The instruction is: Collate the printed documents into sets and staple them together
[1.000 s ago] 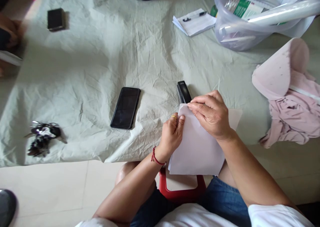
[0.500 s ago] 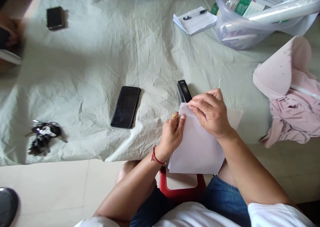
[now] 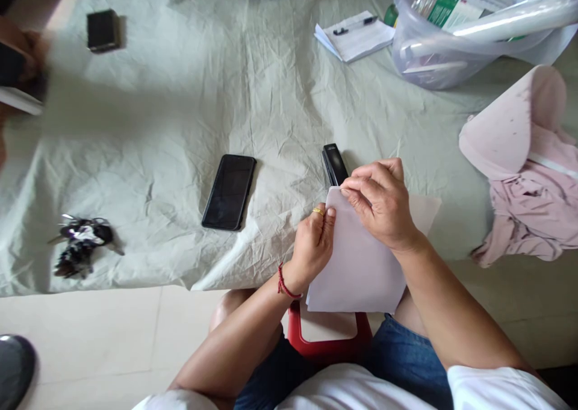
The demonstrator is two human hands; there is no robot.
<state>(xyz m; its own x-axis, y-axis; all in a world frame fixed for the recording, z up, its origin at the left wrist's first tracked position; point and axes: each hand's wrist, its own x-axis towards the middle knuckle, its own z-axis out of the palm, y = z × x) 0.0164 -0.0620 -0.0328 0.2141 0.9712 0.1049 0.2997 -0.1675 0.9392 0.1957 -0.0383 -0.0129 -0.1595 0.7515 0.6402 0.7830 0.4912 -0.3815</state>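
Observation:
Sheets of white paper (image 3: 356, 265) hang over the near table edge, between my two hands. My left hand (image 3: 315, 236) is closed on their left edge, thumb on top, near the upper left corner. My right hand (image 3: 382, 202) pinches the top edge close to that corner, with thumb and fingertips together. Just beyond the corner lies a black stapler (image 3: 334, 162), its near end hidden by the paper and my right hand. Another part of the paper shows to the right, behind my right wrist.
A black phone (image 3: 229, 192) lies left of my hands, and keys (image 3: 85, 241) farther left. A small dark box (image 3: 102, 31), notepaper with a pen (image 3: 354, 40), a filled plastic basket (image 3: 445, 67) and a pink garment (image 3: 533, 199) lie around. Another person's hand (image 3: 29, 49) is at far left.
My hands and the paper hold nearly the same pose. The whole view has shifted slightly, and the other person's hand at far left has moved a little.

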